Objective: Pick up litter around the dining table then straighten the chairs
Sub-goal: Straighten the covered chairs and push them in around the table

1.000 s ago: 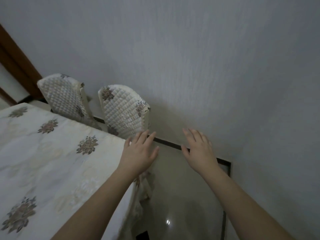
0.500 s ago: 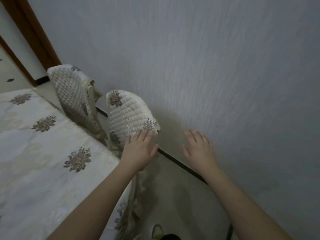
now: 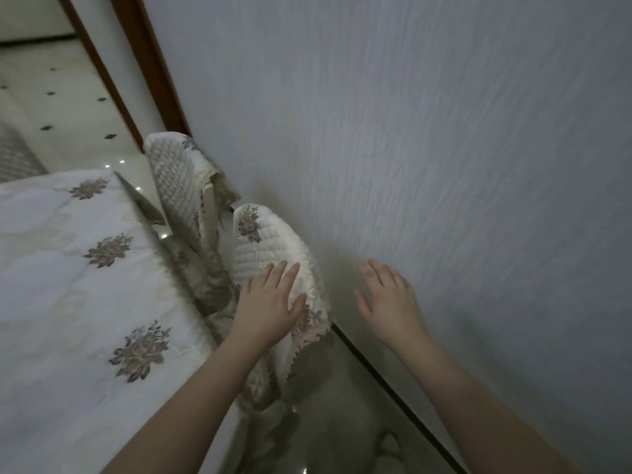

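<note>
Head view: you've closed in on the near chair (image 3: 273, 241), pushed against the table (image 3: 68, 285). Your left hand (image 3: 270, 302) now rests flat on its back, fingers spread, gripping nothing; your right hand (image 3: 390, 295) hovers empty. Straightening has begun.
</note>
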